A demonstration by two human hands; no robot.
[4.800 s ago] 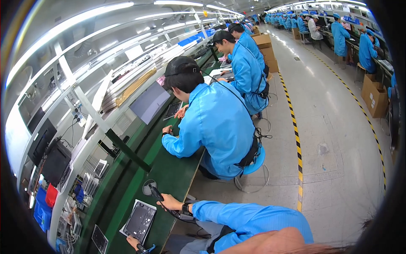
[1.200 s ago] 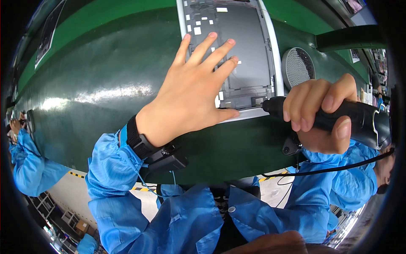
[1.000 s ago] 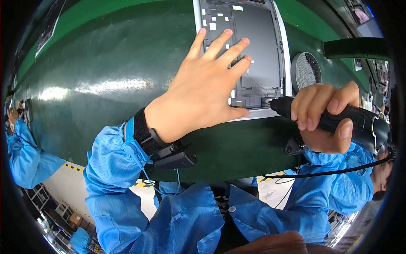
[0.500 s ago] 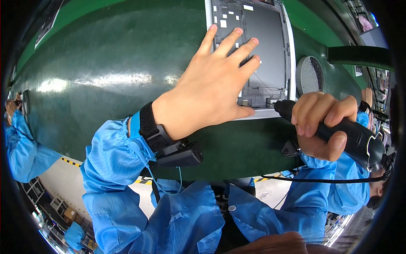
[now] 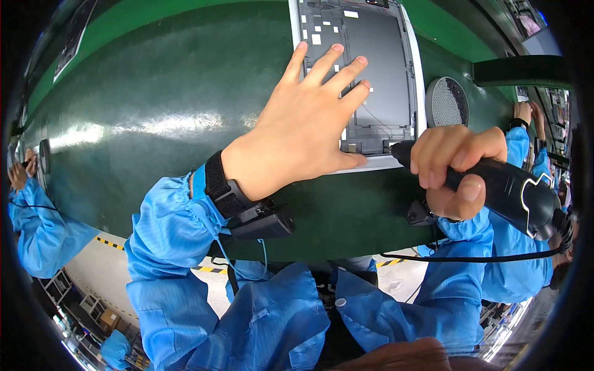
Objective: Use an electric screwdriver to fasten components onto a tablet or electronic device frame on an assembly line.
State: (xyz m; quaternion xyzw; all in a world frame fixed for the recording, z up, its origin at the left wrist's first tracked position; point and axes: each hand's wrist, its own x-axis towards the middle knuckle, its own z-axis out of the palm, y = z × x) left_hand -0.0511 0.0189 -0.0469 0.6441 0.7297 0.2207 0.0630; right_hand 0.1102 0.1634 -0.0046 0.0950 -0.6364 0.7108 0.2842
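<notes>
My left hand [image 5: 303,120] lies with fingers spread across the left part of a flat dark panel [image 5: 380,62], which has a pale frame and small white patches. My right hand [image 5: 455,164] is wrapped round a black electric screwdriver [image 5: 510,191]. The tool tilts, its tip at the panel's lower right corner; whether the tip touches a screw cannot be made out. A thin wire runs over the panel near that corner. Right of the panel is a round grey dish [image 5: 447,102] holding many tiny dark pieces, probably screws.
The panel rests on a green worktable [image 5: 154,80]. A black cord [image 5: 470,258] trails from the screwdriver along the table's near edge. A dark green bar [image 5: 523,72] juts in at the right. Co-workers in blue sleeves are at the far left [image 5: 43,229] and right [image 5: 523,148].
The panel, the dish and both hands appear slightly further left in the picture. The screwdriver's tip stays at the same corner. The right co-worker's hands have come further into view.
</notes>
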